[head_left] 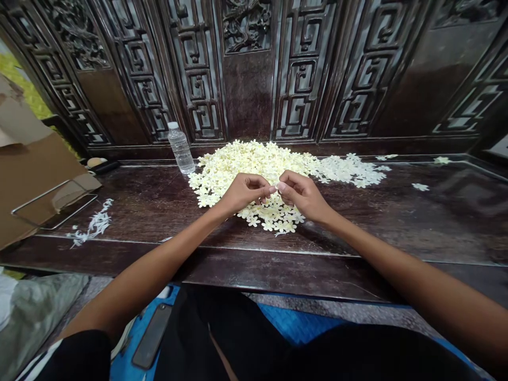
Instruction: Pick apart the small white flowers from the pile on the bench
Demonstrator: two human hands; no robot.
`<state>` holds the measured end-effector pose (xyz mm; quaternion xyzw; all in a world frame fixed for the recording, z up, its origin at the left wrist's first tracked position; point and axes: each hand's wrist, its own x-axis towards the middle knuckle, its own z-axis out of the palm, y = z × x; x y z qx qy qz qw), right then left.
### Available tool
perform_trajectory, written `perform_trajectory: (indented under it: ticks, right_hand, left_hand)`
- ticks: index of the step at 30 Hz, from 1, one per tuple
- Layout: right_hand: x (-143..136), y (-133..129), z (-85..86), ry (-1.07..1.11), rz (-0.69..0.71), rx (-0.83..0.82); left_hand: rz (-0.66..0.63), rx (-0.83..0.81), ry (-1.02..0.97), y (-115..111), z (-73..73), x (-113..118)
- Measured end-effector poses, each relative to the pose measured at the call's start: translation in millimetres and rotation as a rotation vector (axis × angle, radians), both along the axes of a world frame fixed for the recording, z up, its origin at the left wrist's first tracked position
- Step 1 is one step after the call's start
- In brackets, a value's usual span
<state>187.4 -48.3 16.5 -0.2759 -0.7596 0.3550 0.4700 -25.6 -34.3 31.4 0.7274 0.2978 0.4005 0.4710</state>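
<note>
Head view: white piece (277, 186) bridges left grip (246, 192) and right grip (303, 194) above flowers (254, 159).

A dark wooden bench (397, 222) bears heaped pale flowers (254, 159), a clear bottle (181, 149) and white strips (96, 223).

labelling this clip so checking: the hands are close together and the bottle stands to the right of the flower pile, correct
Not quite: the head view shows the bottle left of the flower pile. The left hand and right hand are indeed close together.
</note>
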Motion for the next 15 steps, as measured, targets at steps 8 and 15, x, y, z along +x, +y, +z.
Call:
perform_trajectory:
  ticks: [8, 15]
  right_hand:
    - [-2, 2, -1.1, -0.155, -0.247, 0.192]
    - [-4, -1, -2.0, -0.307, -0.361, 0.353]
  left_hand:
    - [-0.061, 0.062, -0.033, 1, -7.1, 7]
    - [-0.081, 0.096, -0.021, -2, -13.1, 11]
